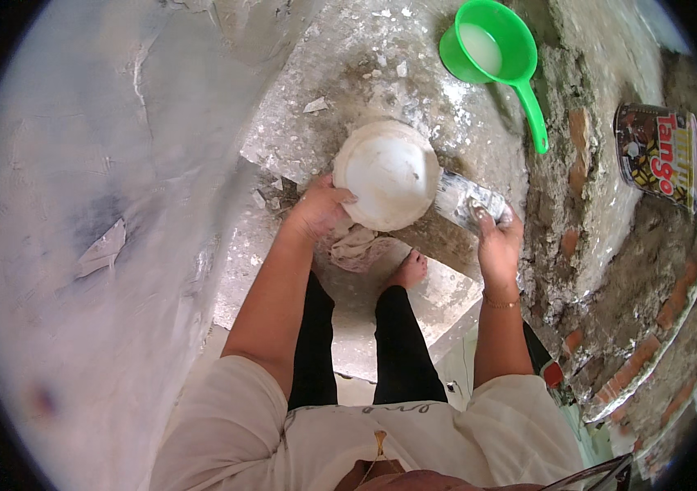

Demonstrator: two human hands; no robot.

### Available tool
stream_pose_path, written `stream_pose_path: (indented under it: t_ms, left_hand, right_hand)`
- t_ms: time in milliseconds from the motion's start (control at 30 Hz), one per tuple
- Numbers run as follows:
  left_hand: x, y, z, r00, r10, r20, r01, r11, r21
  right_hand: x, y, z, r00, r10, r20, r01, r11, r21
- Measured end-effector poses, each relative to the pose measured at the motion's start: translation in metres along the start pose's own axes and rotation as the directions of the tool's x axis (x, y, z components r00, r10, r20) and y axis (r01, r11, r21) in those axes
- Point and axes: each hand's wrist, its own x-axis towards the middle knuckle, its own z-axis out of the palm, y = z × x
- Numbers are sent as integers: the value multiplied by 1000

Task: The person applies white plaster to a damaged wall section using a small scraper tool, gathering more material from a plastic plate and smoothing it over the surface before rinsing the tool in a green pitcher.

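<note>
My left hand (321, 209) grips the near left rim of a round, plaster-crusted bowl (389, 173), thumb over its edge. A smooth whitish coating shows inside the bowl, with a small dark spot toward the right. In my right hand (499, 239) is a flat, wide putty knife (456, 196) smeared with white plaster. Its far end comes up against or very close to the bowl's right side; I cannot tell whether they touch. Below the bowl, by my left wrist, lies a crumpled, dirty cloth (358, 249).
A green dipper (520, 61) with milky liquid stands at the far right. Beyond it, a dark printed tub (658, 155) sits by rough broken masonry with exposed bricks (639, 372). A grey plastered wall (119, 188) fills the left. My bare foot (411, 268) shows below the bowl.
</note>
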Motion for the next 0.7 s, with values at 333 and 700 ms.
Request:
stream_pose_path:
  t_ms: [333, 700]
  left_hand:
    - [-47, 0, 65, 977, 165, 135, -128, 961, -246]
    - [-86, 28, 155, 934, 227, 274, -198, 971, -132]
  right_hand:
    - [-20, -112, 8, 899, -424, 107, 358, 574, -736]
    - [-22, -168, 13, 726, -688, 7, 525, 548, -651]
